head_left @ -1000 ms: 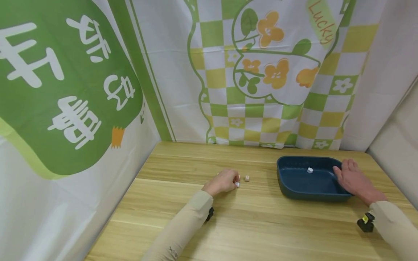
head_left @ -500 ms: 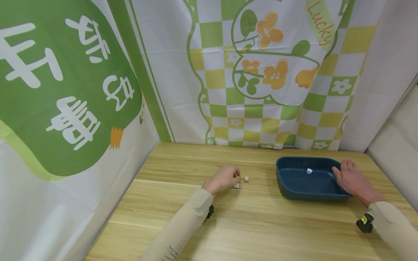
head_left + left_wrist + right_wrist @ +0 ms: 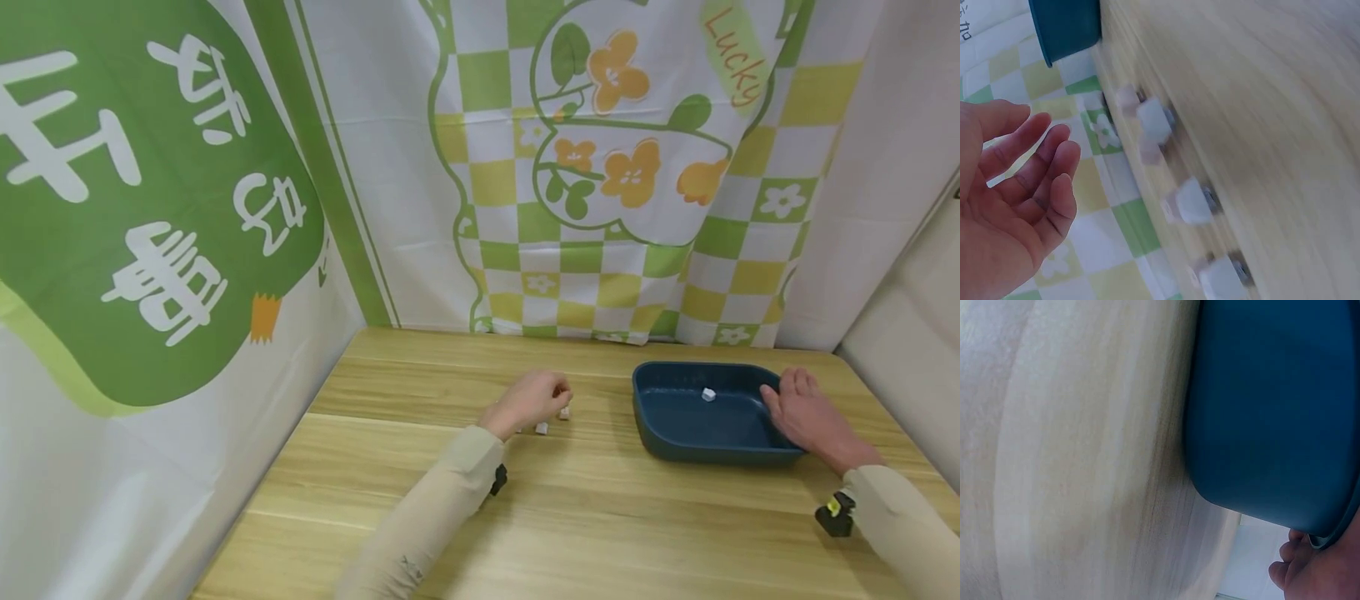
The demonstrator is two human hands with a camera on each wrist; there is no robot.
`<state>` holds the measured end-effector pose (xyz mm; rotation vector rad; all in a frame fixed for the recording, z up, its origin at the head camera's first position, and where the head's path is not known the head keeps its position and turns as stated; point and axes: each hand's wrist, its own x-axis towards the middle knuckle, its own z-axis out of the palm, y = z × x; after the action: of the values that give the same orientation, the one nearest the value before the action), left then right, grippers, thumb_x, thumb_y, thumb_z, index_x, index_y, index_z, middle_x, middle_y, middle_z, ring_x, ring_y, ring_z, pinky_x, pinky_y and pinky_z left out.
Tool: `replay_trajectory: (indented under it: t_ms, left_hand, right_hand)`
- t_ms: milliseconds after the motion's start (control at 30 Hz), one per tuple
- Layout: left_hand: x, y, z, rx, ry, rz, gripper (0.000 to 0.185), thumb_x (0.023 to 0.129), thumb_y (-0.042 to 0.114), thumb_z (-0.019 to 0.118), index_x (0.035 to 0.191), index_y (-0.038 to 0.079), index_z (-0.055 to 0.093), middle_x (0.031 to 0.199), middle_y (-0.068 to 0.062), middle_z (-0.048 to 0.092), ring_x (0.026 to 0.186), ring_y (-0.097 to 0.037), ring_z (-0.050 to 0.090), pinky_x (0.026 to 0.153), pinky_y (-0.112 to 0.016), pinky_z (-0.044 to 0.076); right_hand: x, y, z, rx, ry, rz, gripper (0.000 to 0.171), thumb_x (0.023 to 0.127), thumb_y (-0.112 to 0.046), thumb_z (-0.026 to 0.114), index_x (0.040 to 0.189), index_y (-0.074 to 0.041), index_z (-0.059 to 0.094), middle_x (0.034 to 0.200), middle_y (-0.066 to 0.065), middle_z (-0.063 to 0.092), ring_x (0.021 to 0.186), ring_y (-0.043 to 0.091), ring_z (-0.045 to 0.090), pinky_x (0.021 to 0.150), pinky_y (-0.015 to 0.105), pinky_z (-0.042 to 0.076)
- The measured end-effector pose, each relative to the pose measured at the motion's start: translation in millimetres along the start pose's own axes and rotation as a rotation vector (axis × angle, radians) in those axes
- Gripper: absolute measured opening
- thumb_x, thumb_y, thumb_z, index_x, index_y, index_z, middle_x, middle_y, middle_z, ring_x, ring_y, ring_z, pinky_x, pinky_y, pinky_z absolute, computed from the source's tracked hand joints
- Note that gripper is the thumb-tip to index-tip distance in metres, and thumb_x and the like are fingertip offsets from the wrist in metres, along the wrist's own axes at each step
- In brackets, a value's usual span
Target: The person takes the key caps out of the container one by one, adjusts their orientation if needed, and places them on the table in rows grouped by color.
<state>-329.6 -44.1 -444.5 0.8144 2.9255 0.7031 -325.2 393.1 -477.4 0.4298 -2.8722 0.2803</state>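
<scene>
My left hand hovers just over several small white blocks on the wooden table. In the left wrist view, its fingers are loosely bent and nothing shows between thumb and fingertips; the blocks lie in an uneven row beside it, slightly blurred. A dark blue plastic basin stands to the right, with one white block inside. My right hand grips the basin's right rim, thumb on the inner side and fingers outside. The right wrist view shows fingertips curled at the rim.
The wooden table meets a green and white checked cloth hung along its back. Another printed cloth hangs down the left side. A pale wall borders the right side.
My left hand has shifted slightly up and to the right, uncovering a block beside its wrist. The right hand stays on the basin rim.
</scene>
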Motion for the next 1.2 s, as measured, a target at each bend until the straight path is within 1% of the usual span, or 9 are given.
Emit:
replay_trajectory:
  t_ms: [133,267,400,500,567,733,900,1100,1200]
  left_hand:
    - [6.3,10.3,0.9,-0.004,0.031,0.028,0.019,0.100,0.022,0.052,0.096,0.014,0.069,0.079,0.006,0.062,0.064,-0.006,0.048,0.060,-0.019,0.040]
    - [11.7,21.6,3.1,-0.015,0.057,0.055,0.020,0.100,0.022,0.052,0.097,0.014,0.070,0.077,0.006,0.062,0.060,-0.005,0.049,0.058,-0.018,0.039]
    - [17.3,31.5,7.9,-0.010,0.082,0.067,0.017,0.099,0.023,0.054,0.100,0.016,0.070,0.086,0.006,0.067,0.068,-0.003,0.054,0.063,-0.016,0.043]
    - [21.2,37.8,11.3,-0.016,0.080,0.060,0.016,0.099,0.024,0.054,0.102,0.018,0.069,0.091,0.006,0.069,0.076,-0.003,0.058,0.067,-0.016,0.045]
    - [23.6,41.3,13.6,-0.020,0.078,0.058,0.016,0.099,0.026,0.054,0.104,0.018,0.068,0.093,0.006,0.069,0.079,-0.003,0.059,0.069,-0.016,0.046]
    - [30.5,50.6,19.8,-0.066,0.085,0.060,0.017,0.098,0.027,0.056,0.107,0.018,0.066,0.095,0.006,0.069,0.082,-0.002,0.060,0.070,-0.014,0.046]
    - [38.1,63.3,25.2,-0.123,0.086,0.070,0.018,0.098,0.028,0.057,0.110,0.018,0.064,0.095,0.007,0.069,0.080,0.000,0.060,0.068,-0.013,0.046]
    - [46.4,80.3,30.6,-0.148,0.094,0.083,0.020,0.099,0.030,0.057,0.115,0.019,0.062,0.092,0.010,0.066,0.073,0.001,0.056,0.064,-0.013,0.044]
    - [50.0,88.6,34.2,-0.169,0.110,0.082,0.020,0.099,0.029,0.058,0.115,0.019,0.062,0.090,0.010,0.066,0.071,0.002,0.056,0.063,-0.013,0.044]
  right_hand:
    - [0.6,0.6,0.7,0.026,-0.017,0.018,0.060,0.109,-0.025,0.023,0.129,0.032,0.021,0.131,0.056,0.024,0.126,0.065,0.022,0.111,0.066,0.017]
    - [1.0,0.7,0.0,0.043,-0.051,0.041,0.066,0.109,-0.029,0.020,0.131,0.033,0.018,0.136,0.056,0.019,0.130,0.066,0.018,0.114,0.066,0.012]
    - [1.3,1.4,-1.1,0.025,-0.060,0.038,0.066,0.109,-0.029,0.021,0.132,0.033,0.018,0.136,0.057,0.019,0.130,0.066,0.018,0.114,0.065,0.013]
    - [1.5,1.7,-0.9,0.020,-0.064,0.043,0.065,0.109,-0.028,0.021,0.132,0.033,0.018,0.136,0.056,0.019,0.130,0.066,0.018,0.114,0.065,0.013]
    - [1.6,2.1,-0.4,0.020,-0.068,0.047,0.066,0.109,-0.028,0.021,0.132,0.033,0.018,0.136,0.056,0.019,0.130,0.066,0.018,0.114,0.065,0.013]
    - [1.3,2.2,-0.6,0.020,-0.077,0.047,0.067,0.109,-0.029,0.019,0.132,0.033,0.018,0.137,0.057,0.018,0.131,0.066,0.017,0.115,0.064,0.011]
    - [0.5,2.8,0.1,0.027,-0.073,0.044,0.066,0.109,-0.028,0.020,0.132,0.033,0.017,0.137,0.056,0.019,0.130,0.066,0.018,0.115,0.065,0.011]
    - [1.4,2.5,0.4,0.036,-0.068,0.044,0.065,0.109,-0.027,0.021,0.132,0.033,0.018,0.137,0.056,0.019,0.130,0.065,0.018,0.114,0.065,0.013]
    - [1.6,1.4,-0.3,0.037,-0.055,0.040,0.064,0.109,-0.027,0.022,0.132,0.033,0.019,0.136,0.056,0.020,0.130,0.065,0.019,0.115,0.064,0.012]
